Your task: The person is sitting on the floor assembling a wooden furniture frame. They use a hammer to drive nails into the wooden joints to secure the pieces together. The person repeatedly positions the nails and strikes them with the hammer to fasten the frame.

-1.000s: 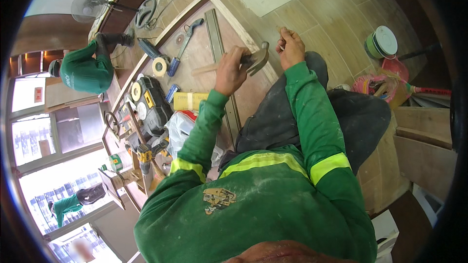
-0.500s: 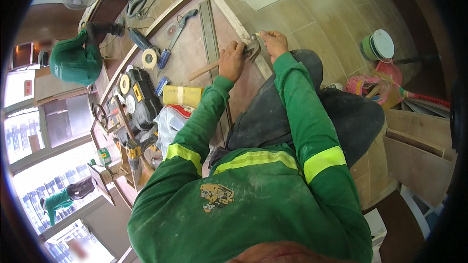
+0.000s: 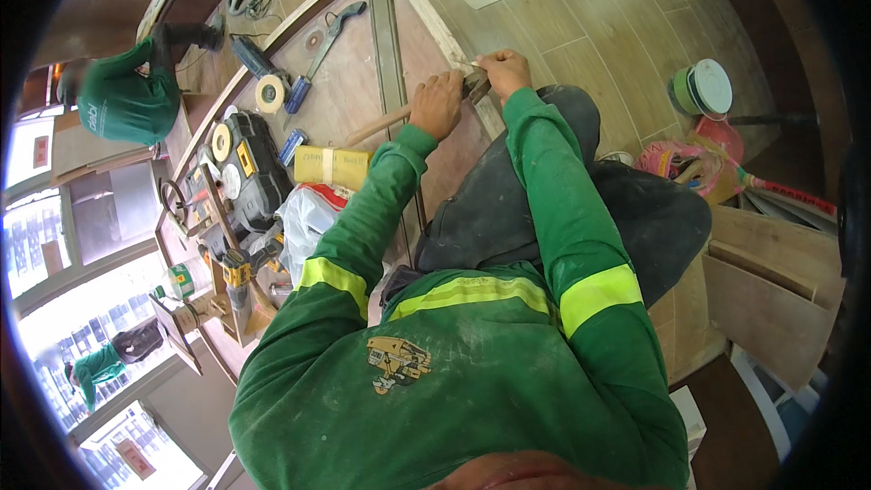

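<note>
My left hand (image 3: 437,103) is wrapped round a hammer (image 3: 377,125) with a wooden handle, which points toward the lower left. The dark metal head lies over the light timber edge (image 3: 442,40) of a large wooden panel (image 3: 352,62). Close against that head is my right hand (image 3: 504,71), its fingers pinched together at the edge. A small pale bit shows by its fingertips, too small to name. A dark metal strip (image 3: 386,45) runs along the panel beyond my left hand.
On the panel's left lie a handsaw (image 3: 328,41), an angle grinder (image 3: 254,58), tape rolls, a yellow package (image 3: 331,167), a black tool case (image 3: 257,168) and a drill (image 3: 238,270). A person in green (image 3: 132,100) bends at far left. Buckets (image 3: 708,88) stand right.
The hammer head has turned and now sits right beside my right hand. My right fingers have shifted slightly left and the hammer handle has tilted a little. The view has moved slightly.
</note>
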The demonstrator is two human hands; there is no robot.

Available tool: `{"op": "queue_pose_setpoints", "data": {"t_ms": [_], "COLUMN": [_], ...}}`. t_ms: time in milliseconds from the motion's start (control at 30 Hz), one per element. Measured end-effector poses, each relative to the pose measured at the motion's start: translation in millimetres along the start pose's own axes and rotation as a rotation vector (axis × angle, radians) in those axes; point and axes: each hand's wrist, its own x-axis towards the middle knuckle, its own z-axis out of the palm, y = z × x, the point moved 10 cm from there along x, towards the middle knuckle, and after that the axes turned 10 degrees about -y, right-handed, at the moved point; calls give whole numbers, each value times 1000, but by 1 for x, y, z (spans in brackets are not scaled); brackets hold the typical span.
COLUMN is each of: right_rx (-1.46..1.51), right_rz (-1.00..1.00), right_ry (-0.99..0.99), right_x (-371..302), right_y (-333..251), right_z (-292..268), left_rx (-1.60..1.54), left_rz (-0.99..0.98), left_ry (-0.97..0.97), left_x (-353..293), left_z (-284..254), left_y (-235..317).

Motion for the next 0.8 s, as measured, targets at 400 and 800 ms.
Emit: {"op": "queue_pose_setpoints", "data": {"t_ms": [400, 800], "right_rx": [-517, -567], "right_rz": [-35, -75], "right_ry": [-162, -44], "right_x": [-42, -28], "right_y": [-14, -19], "right_z": [2, 2], "left_rx": [-6, -264], "left_rz": [-44, -20], "left_ry": [89, -227], "left_x": [-18, 0], "left_z": [19, 21], "left_y": [-2, -27]}}
